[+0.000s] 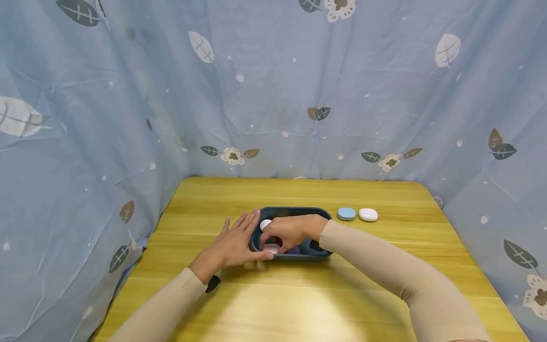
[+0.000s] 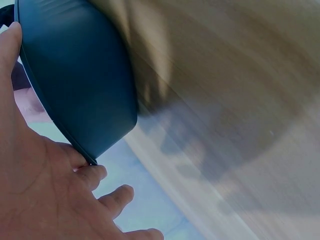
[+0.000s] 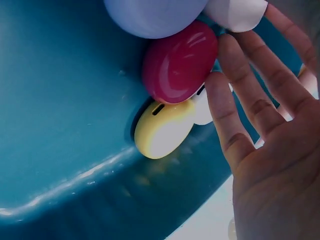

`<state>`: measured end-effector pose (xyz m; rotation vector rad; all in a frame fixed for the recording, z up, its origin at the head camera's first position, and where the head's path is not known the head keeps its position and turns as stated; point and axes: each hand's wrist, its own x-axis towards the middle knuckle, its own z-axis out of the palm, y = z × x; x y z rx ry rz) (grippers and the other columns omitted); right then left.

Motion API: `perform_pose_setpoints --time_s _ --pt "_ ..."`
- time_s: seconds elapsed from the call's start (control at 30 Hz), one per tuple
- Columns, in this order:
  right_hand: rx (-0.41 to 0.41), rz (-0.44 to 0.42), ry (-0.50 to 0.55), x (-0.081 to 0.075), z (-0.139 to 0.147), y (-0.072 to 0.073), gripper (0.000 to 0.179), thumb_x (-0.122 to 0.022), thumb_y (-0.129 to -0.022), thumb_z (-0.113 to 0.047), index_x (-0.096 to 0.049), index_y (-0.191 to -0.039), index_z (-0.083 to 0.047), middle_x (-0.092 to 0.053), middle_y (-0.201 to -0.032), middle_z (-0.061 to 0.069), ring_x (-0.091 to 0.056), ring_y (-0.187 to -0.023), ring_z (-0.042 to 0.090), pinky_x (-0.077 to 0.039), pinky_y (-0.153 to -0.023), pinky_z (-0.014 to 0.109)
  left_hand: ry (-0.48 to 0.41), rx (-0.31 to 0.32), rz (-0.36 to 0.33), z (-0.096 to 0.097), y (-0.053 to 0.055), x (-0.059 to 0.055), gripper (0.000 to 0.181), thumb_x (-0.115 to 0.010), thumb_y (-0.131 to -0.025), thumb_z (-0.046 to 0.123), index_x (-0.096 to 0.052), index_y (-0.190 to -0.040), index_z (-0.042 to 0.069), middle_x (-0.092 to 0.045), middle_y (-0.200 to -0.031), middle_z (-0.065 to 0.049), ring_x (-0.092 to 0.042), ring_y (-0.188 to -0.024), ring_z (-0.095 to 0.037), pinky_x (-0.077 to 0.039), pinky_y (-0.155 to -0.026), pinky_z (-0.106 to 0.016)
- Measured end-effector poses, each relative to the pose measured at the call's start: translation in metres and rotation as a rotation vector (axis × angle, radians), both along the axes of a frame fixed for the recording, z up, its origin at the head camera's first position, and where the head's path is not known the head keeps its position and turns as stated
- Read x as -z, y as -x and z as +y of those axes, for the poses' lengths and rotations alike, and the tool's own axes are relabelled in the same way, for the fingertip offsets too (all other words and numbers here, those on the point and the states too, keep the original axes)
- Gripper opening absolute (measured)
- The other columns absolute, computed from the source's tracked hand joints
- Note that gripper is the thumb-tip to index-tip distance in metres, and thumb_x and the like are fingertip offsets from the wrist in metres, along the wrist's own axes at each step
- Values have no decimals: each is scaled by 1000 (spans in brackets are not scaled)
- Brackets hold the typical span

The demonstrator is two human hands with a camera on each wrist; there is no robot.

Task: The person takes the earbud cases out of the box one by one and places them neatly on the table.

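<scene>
Beige right sleeve (image 1: pixel 380 261) nearest me, crossing dark blue tub (image 1: pixel 299 258). Right hand (image 1: pixel 295 228): thumb and index pinch white case (image 1: pixel 271 248) inside tub, other fingers (image 3: pixel 222 97) loosely extended beside red case (image 3: pixel 182 62). Left hand (image 1: pixel 232 244) spread wide, straight-fingered, thumb on tub's near rim. Blue case (image 1: pixel 346 213) and second white case (image 1: pixel 368 214) right of tub on wood-grain worktop (image 1: pixel 278 304). I see patterned curtain (image 1: pixel 273 85) behind tub.

"Was the head view bright?"

"Yes, and fairly sharp, with pale glare on the near half of the table (image 1: pixel 282 304) and soft shadows either side."

"And the wrist views?"

"Softer. The left looked hazy; in the right, highlights streaked the blue container (image 3: pixel 60 100) and bleached the yellow case (image 3: pixel 162 132)."
</scene>
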<state>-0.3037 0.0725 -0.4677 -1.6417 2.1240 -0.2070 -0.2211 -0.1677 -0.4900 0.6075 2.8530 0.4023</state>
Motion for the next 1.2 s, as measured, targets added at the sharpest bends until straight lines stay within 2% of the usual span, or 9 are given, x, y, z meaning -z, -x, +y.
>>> perform_pose_setpoints --time_s 0.07,0.27,0.57,0.77,1.0,1.2 --pt "3 -4 -1 2 -2 0 45 -93 -103 -15 -79 -145 -26 -78 -115 -8 -69 -90 7 -58 -82 17 -7 -3 1 -1 -1 0 138 -62 -93 102 -7 -190 20 -6 -199 0 -15 -185 -41 -5 -143 -84" --pt "-6 33 -20 5 -6 -3 47 -92 -104 -16 -77 -146 -27 -78 -115 -11 -66 -86 4 -57 -81 17 -15 -13 1 -5 -5 2 138 -64 -93 100 -8 -190 19 -7 -199 -1 -15 -185 -42 -5 -142 -85" --pt "12 56 -12 7 -6 -4 42 -93 -104 -19 -78 -143 -27 -77 -111 -12 -66 -86 0 -57 -80 14 -17 -16 11 -6 -2 6 137 -63 -93 101 -9 -190 20 -8 -199 -1 -17 -184 -43 -7 -142 -86" --pt "27 57 10 5 -3 -7 42 -92 -104 -19 -77 -144 -25 -78 -119 -10 -67 -92 5 -56 -85 16 -20 -20 5 -5 -4 5 138 -64 -92 101 -9 -190 20 -8 -199 -2 -17 -184 -43 -7 -142 -86" --pt "91 71 84 -5 9 -10 46 -89 -106 -18 -75 -150 -23 -78 -131 -7 -67 -101 12 -53 -91 20 -30 -26 -6 -3 -4 3 136 -64 -93 100 -9 -190 21 -8 -200 -1 -15 -185 -41 -6 -142 -86" --pt "180 31 141 -18 27 -10 54 -84 -106 -12 -71 -158 -15 -75 -150 0 -71 -114 11 -63 -100 27 -31 -18 -22 1 -4 0 136 -65 -93 100 -8 -190 23 -9 -200 0 -14 -185 -42 -4 -141 -86"
